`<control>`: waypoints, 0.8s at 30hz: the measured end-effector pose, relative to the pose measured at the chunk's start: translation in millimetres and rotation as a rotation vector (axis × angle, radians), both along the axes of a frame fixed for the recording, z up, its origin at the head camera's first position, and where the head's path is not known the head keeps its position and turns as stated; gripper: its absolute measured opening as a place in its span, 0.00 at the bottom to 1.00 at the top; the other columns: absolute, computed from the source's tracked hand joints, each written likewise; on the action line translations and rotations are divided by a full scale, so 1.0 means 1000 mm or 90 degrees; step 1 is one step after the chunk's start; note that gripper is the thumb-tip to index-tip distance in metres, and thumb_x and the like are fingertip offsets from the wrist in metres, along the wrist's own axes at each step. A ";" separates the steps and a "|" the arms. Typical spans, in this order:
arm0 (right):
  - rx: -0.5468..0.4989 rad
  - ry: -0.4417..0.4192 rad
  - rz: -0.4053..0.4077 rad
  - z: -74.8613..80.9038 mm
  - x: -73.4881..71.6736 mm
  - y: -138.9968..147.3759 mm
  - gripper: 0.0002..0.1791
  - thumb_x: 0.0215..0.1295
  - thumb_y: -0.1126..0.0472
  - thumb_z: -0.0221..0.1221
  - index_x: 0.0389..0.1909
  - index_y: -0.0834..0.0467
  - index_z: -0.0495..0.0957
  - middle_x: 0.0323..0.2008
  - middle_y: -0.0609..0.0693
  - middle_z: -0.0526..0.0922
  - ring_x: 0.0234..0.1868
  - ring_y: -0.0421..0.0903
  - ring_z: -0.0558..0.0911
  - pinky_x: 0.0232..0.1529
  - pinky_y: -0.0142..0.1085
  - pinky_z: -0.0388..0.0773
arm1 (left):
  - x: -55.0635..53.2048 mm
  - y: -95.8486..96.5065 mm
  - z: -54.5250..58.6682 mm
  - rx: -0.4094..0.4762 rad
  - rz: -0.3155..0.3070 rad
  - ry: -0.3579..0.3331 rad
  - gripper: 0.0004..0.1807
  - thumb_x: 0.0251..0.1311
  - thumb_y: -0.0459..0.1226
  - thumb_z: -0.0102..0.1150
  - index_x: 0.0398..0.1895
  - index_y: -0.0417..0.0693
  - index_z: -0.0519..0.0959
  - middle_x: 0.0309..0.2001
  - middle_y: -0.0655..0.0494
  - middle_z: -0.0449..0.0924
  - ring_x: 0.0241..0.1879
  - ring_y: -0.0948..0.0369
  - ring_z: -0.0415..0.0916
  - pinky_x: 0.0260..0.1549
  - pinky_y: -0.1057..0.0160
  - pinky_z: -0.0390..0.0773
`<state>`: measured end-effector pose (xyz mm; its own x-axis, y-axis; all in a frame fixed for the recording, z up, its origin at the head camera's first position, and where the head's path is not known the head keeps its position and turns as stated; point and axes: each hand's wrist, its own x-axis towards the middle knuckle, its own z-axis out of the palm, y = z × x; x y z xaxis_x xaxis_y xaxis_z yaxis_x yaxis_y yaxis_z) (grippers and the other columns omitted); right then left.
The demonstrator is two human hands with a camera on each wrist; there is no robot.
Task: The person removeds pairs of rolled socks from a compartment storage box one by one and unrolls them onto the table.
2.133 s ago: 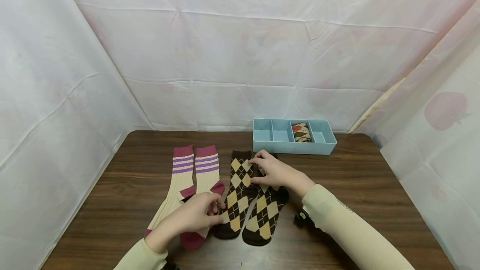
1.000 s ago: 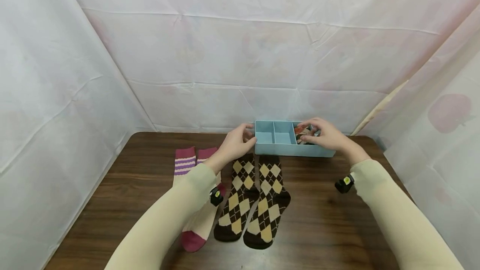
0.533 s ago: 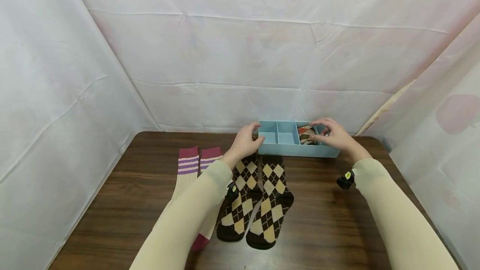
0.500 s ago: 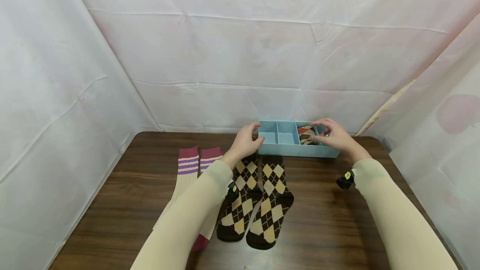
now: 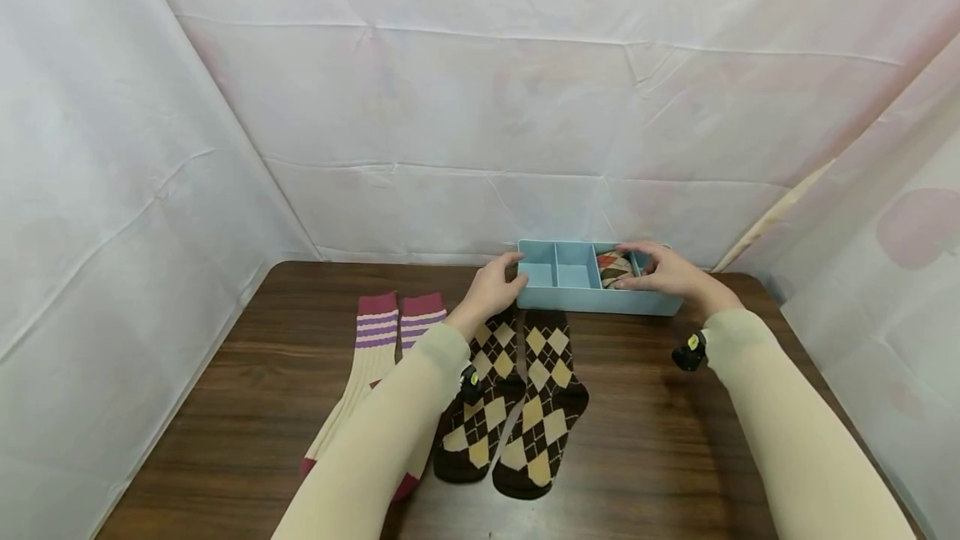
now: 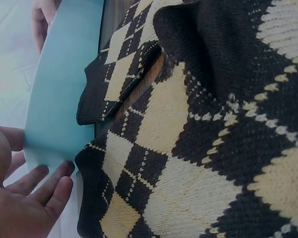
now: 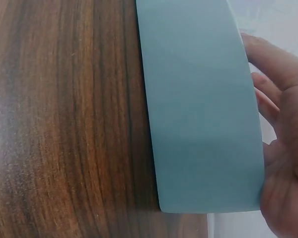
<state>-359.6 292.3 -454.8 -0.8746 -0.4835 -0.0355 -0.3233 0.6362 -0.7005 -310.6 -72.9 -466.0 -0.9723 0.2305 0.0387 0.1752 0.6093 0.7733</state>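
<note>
Tray (image 5: 600, 300) between fingers (image 6: 58, 196), patterned roll (image 5: 613, 269), head view only

No readable text, labels, numbers or signs anywhere

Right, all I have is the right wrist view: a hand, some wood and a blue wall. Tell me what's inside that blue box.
Observer: The head view shows a rolled patterned bundle in the blue box, third compartment from the left.
Operator: Now locate the left hand for me.
Observer: The left hand is at the blue box's left end.
Operator: And tell me what lies in front of the box, outside my frame.
Observer: A pair of brown argyle socks lies there, cuffs toward the box.
</note>
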 end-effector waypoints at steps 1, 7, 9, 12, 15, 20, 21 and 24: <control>0.006 -0.006 0.001 0.001 0.000 0.000 0.45 0.72 0.53 0.74 0.83 0.61 0.64 0.81 0.66 0.60 0.26 0.46 0.75 0.35 0.42 0.76 | 0.000 0.000 0.000 0.001 0.000 -0.001 0.30 0.84 0.42 0.57 0.83 0.47 0.68 0.80 0.46 0.69 0.78 0.45 0.67 0.72 0.41 0.72; 0.048 -0.034 0.010 0.001 -0.005 -0.003 0.46 0.72 0.56 0.74 0.84 0.59 0.62 0.83 0.69 0.57 0.65 0.69 0.75 0.56 0.59 0.77 | 0.001 0.000 0.001 -0.003 0.004 -0.010 0.28 0.84 0.40 0.57 0.82 0.47 0.69 0.80 0.45 0.69 0.78 0.44 0.67 0.72 0.40 0.72; 0.064 -0.029 0.019 0.000 -0.008 -0.005 0.44 0.72 0.61 0.73 0.84 0.59 0.63 0.83 0.69 0.58 0.71 0.72 0.70 0.57 0.60 0.76 | 0.001 0.000 0.002 -0.009 0.005 -0.013 0.28 0.84 0.40 0.56 0.82 0.47 0.69 0.79 0.45 0.70 0.78 0.44 0.67 0.72 0.41 0.72; 0.097 -0.005 0.039 -0.002 -0.011 -0.008 0.43 0.71 0.67 0.71 0.84 0.60 0.64 0.82 0.71 0.59 0.72 0.75 0.68 0.56 0.62 0.76 | 0.002 0.000 0.004 -0.015 0.005 -0.016 0.28 0.84 0.40 0.56 0.82 0.47 0.69 0.79 0.44 0.70 0.78 0.44 0.67 0.72 0.41 0.71; 0.125 0.018 0.048 -0.003 -0.013 -0.011 0.43 0.69 0.70 0.70 0.83 0.61 0.65 0.81 0.72 0.60 0.77 0.76 0.63 0.59 0.63 0.75 | 0.003 0.000 0.006 -0.021 0.004 -0.017 0.28 0.84 0.40 0.56 0.82 0.47 0.69 0.79 0.44 0.70 0.78 0.45 0.67 0.73 0.41 0.71; 0.147 0.044 0.045 -0.004 -0.015 -0.017 0.43 0.67 0.73 0.68 0.82 0.59 0.67 0.80 0.70 0.65 0.75 0.73 0.68 0.54 0.59 0.75 | 0.004 -0.001 0.007 -0.030 0.009 -0.022 0.28 0.84 0.41 0.56 0.82 0.49 0.69 0.80 0.45 0.70 0.78 0.45 0.67 0.72 0.42 0.72; 0.148 0.050 0.045 -0.004 -0.015 -0.018 0.42 0.67 0.73 0.68 0.82 0.59 0.67 0.79 0.70 0.65 0.74 0.73 0.69 0.53 0.58 0.74 | 0.004 -0.001 0.007 -0.030 0.009 -0.022 0.28 0.84 0.41 0.56 0.82 0.49 0.69 0.80 0.45 0.70 0.78 0.45 0.68 0.72 0.42 0.72; 0.142 0.053 0.039 -0.005 -0.014 -0.019 0.42 0.67 0.74 0.67 0.82 0.60 0.67 0.79 0.70 0.66 0.74 0.73 0.69 0.54 0.59 0.73 | 0.004 -0.001 0.006 -0.029 0.008 -0.022 0.28 0.84 0.41 0.56 0.83 0.48 0.68 0.80 0.45 0.69 0.78 0.45 0.67 0.72 0.42 0.72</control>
<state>-374.0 273.0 -460.3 -0.8485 -0.5236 -0.0763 -0.4167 0.7502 -0.5134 -306.6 -73.9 -459.7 -0.9756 0.2193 -0.0046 0.1418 0.6463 0.7498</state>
